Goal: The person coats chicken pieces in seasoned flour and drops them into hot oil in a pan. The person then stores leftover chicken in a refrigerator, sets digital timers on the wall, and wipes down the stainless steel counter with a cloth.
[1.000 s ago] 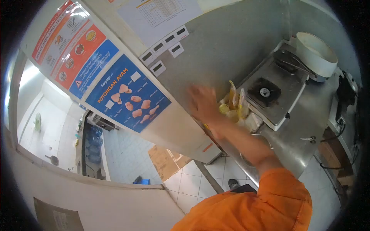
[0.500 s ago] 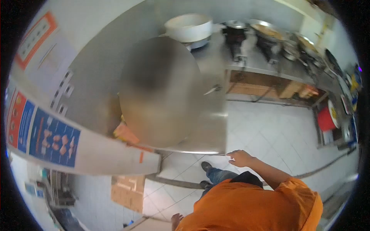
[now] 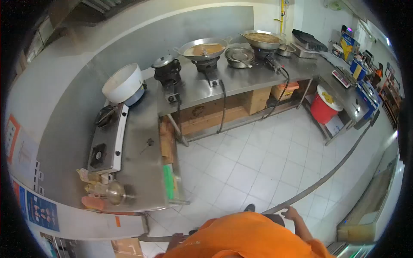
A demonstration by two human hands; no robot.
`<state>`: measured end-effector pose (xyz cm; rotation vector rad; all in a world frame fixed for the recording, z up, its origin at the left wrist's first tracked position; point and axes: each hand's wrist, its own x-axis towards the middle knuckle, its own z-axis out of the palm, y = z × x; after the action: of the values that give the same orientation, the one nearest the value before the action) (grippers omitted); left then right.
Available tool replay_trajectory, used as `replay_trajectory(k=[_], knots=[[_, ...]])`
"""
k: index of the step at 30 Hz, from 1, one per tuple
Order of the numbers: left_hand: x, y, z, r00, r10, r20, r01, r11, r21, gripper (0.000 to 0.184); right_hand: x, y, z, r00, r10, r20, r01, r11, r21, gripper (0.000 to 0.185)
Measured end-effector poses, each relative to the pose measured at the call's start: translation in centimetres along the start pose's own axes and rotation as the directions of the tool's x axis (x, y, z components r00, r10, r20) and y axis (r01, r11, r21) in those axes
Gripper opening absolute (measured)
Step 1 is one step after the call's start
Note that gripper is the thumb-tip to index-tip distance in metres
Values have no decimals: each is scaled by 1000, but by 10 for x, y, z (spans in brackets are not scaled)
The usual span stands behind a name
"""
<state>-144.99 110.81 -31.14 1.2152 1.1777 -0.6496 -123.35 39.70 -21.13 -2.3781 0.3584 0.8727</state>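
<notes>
My right hand (image 3: 291, 213) hangs beside the orange shirt (image 3: 241, 236), above the tiled floor. Its fingers are loosely bent and apart, with nothing in them. At the lower left, my left hand (image 3: 175, 238) is low beside the shirt, near the end of the steel counter; its fingers are small and partly hidden. On that counter (image 3: 146, 180) stand a two-burner gas stove (image 3: 112, 139), a big white pot (image 3: 124, 84) and a metal bowl (image 3: 115, 192). A small dark item (image 3: 149, 142) lies on the steel. Neither hand touches any of these.
Along the back counter are a lidded pot (image 3: 163, 61), two wide pans, one with brownish contents (image 3: 205, 50), and a strainer (image 3: 239, 56). Hoses hang below. A red bucket (image 3: 323, 111) stands at the right. A dark strip (image 3: 314, 188) crosses the tiled floor (image 3: 241, 172).
My view has swung toward the room's right and back, bringing the stove and whole back counter into sight. A large blurred round patch over the counter is gone. Both hands now appear lower.
</notes>
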Motion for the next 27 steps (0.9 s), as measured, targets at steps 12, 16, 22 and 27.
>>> replay_trajectory(k=[12, 16, 22, 27], knots=[[-2, 261, 296, 971, 74, 226, -179, 854, 488, 35, 219, 6, -232, 836, -261, -483, 501, 724, 475, 13], [55, 308, 359, 978, -206, 39, 147, 806, 574, 42, 272, -4, -326, 862, -219, -458, 420, 814, 401, 25], [137, 408, 556, 998, -44, 42, 16, 861, 508, 32, 338, 118, -419, 935, 77, -345, 26, 958, 285, 35], [95, 574, 834, 914, 249, 320, -401, 664, 631, 29, 408, 306, -439, 915, -46, -400, -9, 991, -135, 27]])
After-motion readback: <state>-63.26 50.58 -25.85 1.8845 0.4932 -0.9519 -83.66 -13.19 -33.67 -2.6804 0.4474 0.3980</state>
